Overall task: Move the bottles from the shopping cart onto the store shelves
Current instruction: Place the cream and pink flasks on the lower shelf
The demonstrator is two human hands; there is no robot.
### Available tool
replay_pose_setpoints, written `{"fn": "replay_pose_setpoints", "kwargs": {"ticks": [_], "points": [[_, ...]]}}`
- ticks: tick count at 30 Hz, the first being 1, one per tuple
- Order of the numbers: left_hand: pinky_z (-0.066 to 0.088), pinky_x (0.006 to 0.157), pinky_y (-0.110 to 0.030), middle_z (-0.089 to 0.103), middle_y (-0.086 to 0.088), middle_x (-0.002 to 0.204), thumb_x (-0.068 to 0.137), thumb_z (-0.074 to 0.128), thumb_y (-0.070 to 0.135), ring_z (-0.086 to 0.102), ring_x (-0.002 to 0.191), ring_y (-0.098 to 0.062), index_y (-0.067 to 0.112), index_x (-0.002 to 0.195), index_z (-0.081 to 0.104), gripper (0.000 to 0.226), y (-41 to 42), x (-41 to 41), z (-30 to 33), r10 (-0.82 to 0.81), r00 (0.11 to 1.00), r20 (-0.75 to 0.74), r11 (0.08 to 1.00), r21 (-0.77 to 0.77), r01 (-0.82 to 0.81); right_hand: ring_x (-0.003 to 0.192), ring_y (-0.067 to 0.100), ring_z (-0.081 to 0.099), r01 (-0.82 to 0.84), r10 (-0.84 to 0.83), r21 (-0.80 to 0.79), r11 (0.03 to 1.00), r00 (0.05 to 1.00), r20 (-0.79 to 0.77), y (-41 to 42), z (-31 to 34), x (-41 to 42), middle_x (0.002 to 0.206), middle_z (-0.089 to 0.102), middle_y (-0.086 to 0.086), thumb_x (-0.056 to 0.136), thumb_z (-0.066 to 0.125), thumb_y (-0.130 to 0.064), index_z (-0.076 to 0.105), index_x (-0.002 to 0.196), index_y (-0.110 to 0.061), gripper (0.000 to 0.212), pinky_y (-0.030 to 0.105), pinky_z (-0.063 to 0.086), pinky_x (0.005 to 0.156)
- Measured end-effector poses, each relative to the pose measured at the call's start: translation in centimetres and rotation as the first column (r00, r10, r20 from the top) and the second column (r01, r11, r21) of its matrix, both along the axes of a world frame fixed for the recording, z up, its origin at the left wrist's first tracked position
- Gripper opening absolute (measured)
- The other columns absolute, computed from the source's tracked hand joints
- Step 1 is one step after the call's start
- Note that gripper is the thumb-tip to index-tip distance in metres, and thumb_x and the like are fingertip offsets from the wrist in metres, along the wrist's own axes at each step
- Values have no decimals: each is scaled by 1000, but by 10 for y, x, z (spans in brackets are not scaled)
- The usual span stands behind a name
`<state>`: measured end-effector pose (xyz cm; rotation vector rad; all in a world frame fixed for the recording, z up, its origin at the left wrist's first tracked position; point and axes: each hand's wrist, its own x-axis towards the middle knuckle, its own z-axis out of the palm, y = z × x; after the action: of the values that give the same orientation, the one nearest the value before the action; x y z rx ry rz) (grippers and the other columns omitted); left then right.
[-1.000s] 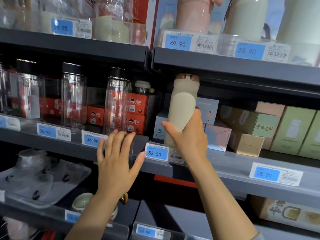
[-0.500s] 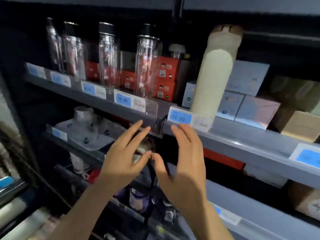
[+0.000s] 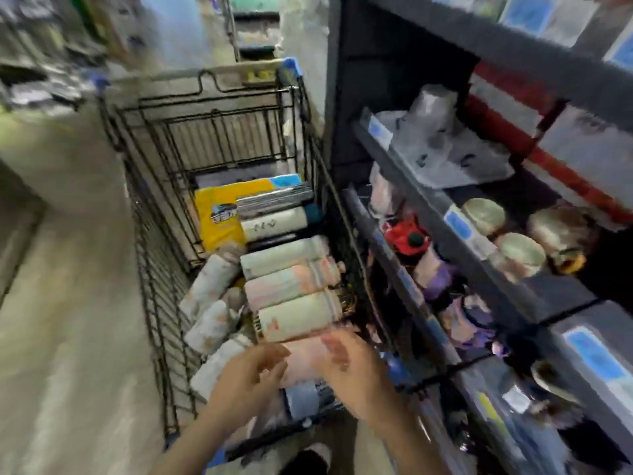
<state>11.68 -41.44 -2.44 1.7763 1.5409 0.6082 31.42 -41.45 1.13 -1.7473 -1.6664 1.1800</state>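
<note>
Both hands are empty, fingers spread. The left hand and right hand hover over the near end of a black wire shopping cart. Directly beneath them lies a smooth pink bottle, a cylinder lying crosswise, roughly equally near both. More pastel bottles lie stacked beyond. Shelves stand right of the cart.

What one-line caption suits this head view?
Both hands, left and right, reach open over bottles lying in the shopping cart beside the store shelves.
</note>
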Motion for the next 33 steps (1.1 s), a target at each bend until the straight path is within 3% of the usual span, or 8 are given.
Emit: {"fn": "replay_pose_setpoints", "kwargs": {"ticks": [3, 8, 15, 19, 23, 27, 30, 33], "points": [[47, 72, -24, 65, 19, 88, 78, 34, 63, 59, 81, 0, 31, 100, 69, 52, -21, -30, -16, 42, 977, -210, 999, 20, -39, 94, 14, 59, -65, 66, -33, 997, 998, 14, 10, -24, -18, 102, 58, -11, 80, 68, -38, 60, 102, -29, 25, 35, 50, 86], [50, 60, -25, 69, 9, 93, 87, 42, 47, 66, 78, -14, 30, 106, 64, 34, -56, -41, -38, 98, 896, -432, 994, 92, -64, 88, -3, 43, -95, 87, 79, 992, 991, 100, 5, -59, -22, 96, 51, -13, 87, 64, -33, 61, 110, -22, 25, 25, 41, 85], [54, 60, -29, 71, 4, 92, 86, 45, 45, 67, 78, -15, 18, 100, 72, 40, -65, -24, -48, 120, 819, -561, 992, 109, -70, 80, 15, 66, -210, 118, 197, 958, 911, 396, -26, -78, -25, 96, 66, -3, 84, 54, -28, 62, 106, -18, 26, 24, 50, 59], [53, 55, -27, 70, 3, 91, 86, 43, 45, 67, 75, -16, 20, 102, 68, 38, -65, -21, -47, 66, 808, -585, 997, 14, -72, 100, 21, 64, -109, 39, 143, 984, 905, 423, -17, -79, -31, 117, 63, 1, 79, 73, -28, 58, 119, -17, 45, 30, 50, 70], [46, 77, -21, 64, 10, 114, 95, 47, 44, 60, 99, -8, 28, 123, 60, 36, -57, -21, -46, 41, 863, -503, 995, -56, -80, 106, 22, 59, 213, -228, 84, 974, 922, 313, 1, -78, -43, 122, 60, -1, 89, 62, -39, 52, 123, -23, 39, 27, 36, 71], [36, 89, -15, 48, 28, 117, 93, 57, 38, 45, 111, 3, 48, 119, 44, 31, -39, -25, -47, 98, 990, -101, 985, -132, -111, 101, 27, 61, 415, -448, 172, 893, 801, 397, 17, -86, -50, 122, 61, 6, 88, 63, -43, 57, 120, -19, 40, 26, 31, 67], [48, 88, -29, 52, 22, 112, 88, 56, 38, 52, 105, -1, 39, 119, 51, 32, 7, -36, -44, -129, 979, 160, 986, -85, 143, 88, 35, 64, 416, -515, 304, 857, 671, 533, 22, -100, -56, 104, 67, 16, 77, 77, -35, 65, 110, -9, 44, 33, 45, 65], [48, 84, -28, 52, 12, 114, 89, 57, 33, 52, 100, -4, 20, 125, 55, 38, 98, -44, -38, -337, 934, 121, 939, 110, 325, 73, 38, 64, 440, -603, 415, 796, 515, 609, 29, -99, -61, 81, 64, 20, 72, 72, -39, 65, 92, -2, 42, 42, 53, 59]]}}
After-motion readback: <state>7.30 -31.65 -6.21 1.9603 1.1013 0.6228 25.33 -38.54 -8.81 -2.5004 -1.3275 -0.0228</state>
